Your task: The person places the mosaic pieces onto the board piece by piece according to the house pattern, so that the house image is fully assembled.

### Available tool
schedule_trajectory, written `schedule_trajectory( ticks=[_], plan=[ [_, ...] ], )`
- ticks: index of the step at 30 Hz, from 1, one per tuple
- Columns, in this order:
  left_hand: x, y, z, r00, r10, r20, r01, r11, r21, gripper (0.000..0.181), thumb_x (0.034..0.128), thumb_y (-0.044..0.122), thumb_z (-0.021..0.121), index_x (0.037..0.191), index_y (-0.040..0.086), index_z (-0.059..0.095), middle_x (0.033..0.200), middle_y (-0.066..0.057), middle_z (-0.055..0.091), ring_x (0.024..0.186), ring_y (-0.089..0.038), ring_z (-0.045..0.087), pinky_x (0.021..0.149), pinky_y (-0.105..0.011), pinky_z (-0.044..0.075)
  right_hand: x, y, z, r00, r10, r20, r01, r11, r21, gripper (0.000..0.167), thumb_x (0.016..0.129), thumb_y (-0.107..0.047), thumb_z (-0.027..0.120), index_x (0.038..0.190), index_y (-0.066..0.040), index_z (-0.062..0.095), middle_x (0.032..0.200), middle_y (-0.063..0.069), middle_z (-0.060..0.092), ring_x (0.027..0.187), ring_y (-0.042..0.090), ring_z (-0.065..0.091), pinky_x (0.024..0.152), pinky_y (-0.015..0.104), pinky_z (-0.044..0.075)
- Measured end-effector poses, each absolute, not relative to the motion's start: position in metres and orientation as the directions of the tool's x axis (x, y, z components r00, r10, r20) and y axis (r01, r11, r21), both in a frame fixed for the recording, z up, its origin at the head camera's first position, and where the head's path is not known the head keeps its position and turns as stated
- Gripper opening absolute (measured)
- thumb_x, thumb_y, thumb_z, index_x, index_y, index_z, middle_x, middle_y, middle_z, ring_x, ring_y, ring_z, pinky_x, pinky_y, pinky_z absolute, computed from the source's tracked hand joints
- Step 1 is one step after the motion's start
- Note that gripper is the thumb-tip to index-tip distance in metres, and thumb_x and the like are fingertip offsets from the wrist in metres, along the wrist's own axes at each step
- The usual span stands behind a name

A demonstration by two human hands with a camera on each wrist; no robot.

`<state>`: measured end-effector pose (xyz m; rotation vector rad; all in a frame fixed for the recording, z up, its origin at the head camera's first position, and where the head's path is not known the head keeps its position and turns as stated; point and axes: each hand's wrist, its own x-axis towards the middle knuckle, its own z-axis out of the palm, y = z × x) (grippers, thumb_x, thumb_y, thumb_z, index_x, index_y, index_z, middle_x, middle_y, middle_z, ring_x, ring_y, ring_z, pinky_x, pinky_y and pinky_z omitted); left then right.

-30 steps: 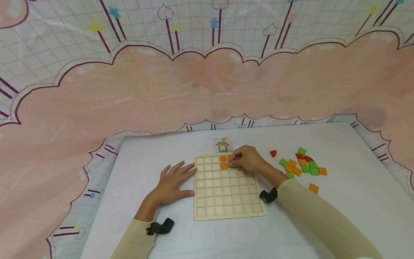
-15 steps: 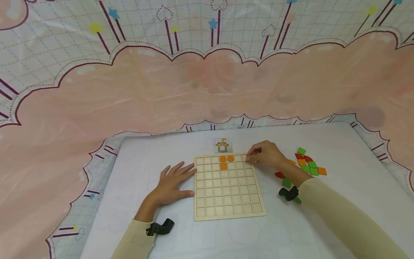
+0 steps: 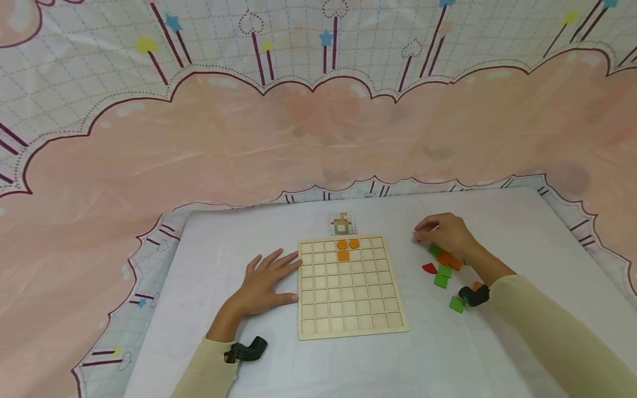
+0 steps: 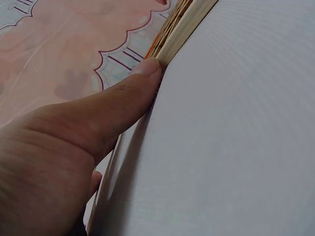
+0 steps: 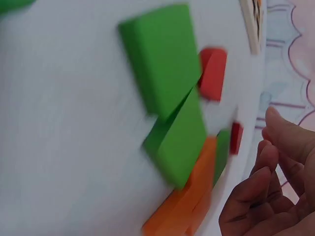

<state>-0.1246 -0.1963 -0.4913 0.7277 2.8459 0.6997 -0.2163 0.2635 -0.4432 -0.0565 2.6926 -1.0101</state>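
A wooden grid board (image 3: 353, 287) lies on the white table, with two orange round pieces (image 3: 354, 244) and an orange square tile (image 3: 343, 255) in its upper cells. At its left side my left hand (image 3: 266, 284) rests with fingers spread, fingertips and thumb touching the edge; the left wrist view shows the thumb (image 4: 118, 105) against it. My right hand (image 3: 445, 232) is over the loose pieces, its fingers bent and thumb near the index finger. Nothing shows between them. A red piece (image 5: 236, 137) appears near these fingertips in the right wrist view.
Green tiles (image 3: 440, 281), a red quarter-round piece (image 3: 429, 268) and orange tiles (image 3: 450, 260) lie right of the board, some hidden by the right hand and sleeve. A small picture card (image 3: 343, 223) lies behind the board. A patterned cloth (image 3: 249, 149) hangs behind the table.
My right hand has moved from the board's upper cells rightward to the loose pieces. The second orange round piece, earlier under its fingers, shows uncovered in its cell. The left hand stays put.
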Motion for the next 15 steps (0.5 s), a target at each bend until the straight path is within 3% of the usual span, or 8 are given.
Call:
schedule_trajectory(
  ticks=[15],
  plan=[
    [-0.124,-0.197,-0.489,-0.88,0.475,-0.016,0.414,0.782,0.466,0.083,0.0852,0.052,0.077,0.157,0.027,0.043,0.167,0.005,0.034,0.159,-0.032,0.017,0.121,-0.066,0.004,-0.219,0.275,-0.457,-0.97,-0.064,-0.236,0.093,0.798,-0.596,0.037,0.091,-0.035,0.078,0.116,-0.009,0.074,0.104,0.013,0.071,0.092,0.027,0.058,0.07,0.025,0.05]
  ],
)
